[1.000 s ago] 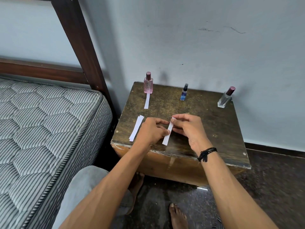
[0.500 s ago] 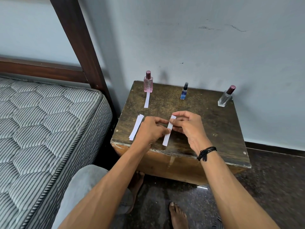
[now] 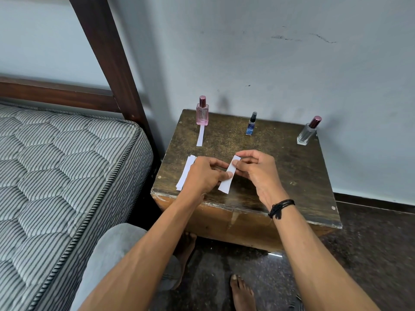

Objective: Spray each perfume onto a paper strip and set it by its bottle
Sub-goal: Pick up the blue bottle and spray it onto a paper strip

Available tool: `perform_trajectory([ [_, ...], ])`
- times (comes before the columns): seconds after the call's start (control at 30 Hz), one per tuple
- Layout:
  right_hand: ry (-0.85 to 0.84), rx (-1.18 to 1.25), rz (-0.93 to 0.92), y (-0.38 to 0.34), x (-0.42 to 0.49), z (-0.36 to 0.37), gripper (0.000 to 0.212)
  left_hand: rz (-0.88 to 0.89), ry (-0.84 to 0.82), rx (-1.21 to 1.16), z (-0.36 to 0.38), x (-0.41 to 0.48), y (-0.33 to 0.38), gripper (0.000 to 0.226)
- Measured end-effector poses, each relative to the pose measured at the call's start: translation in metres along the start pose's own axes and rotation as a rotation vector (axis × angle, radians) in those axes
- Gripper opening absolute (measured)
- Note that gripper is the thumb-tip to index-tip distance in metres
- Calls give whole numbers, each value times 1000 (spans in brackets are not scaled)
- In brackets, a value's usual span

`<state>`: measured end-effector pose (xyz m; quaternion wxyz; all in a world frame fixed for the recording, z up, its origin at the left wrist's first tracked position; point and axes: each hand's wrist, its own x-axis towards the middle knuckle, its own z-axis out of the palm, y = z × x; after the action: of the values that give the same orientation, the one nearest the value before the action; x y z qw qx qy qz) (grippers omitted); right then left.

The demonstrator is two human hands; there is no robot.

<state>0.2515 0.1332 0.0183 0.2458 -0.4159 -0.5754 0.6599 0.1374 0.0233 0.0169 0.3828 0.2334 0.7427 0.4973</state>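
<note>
A worn table (image 3: pixel 280 167) stands beside a striped mattress (image 3: pixel 67 164). At its back are a pink bottle (image 3: pixel 202 113) with a lone strip (image 3: pixel 200 136) before it, a blue bottle (image 3: pixel 252 124) and a clear bottle (image 3: pixel 308 132). The left hand (image 3: pixel 205 176) and right hand (image 3: pixel 256 169) pinch one paper strip (image 3: pixel 226 184) near the table's front edge; the left hand hides part of the spare strips (image 3: pixel 186 171).

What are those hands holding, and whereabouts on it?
One white paper strip: the right hand pinches it near its far end, the left hand around its middle. Its near end is free.

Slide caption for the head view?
Left hand and right hand pinch a paper strip over the table; another strip lies before the pink bottle.
</note>
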Motion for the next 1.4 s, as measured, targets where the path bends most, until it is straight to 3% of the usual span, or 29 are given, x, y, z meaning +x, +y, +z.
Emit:
perform_trajectory([
  [0.5,74,25,-6,-2,4,-10,18,20,92,25,-6,1,1,14],
  [0.7,102,-3,12,-3,3,-12,7,54,231,279,-31,4,9,17],
  [0.9,95,-154,0,0,4,-15,8,36,342,408,-68,10,10,20],
  [1.4,93,-295,-23,5,6,-16,10,-181,251,666,-77,17,-2,23],
])
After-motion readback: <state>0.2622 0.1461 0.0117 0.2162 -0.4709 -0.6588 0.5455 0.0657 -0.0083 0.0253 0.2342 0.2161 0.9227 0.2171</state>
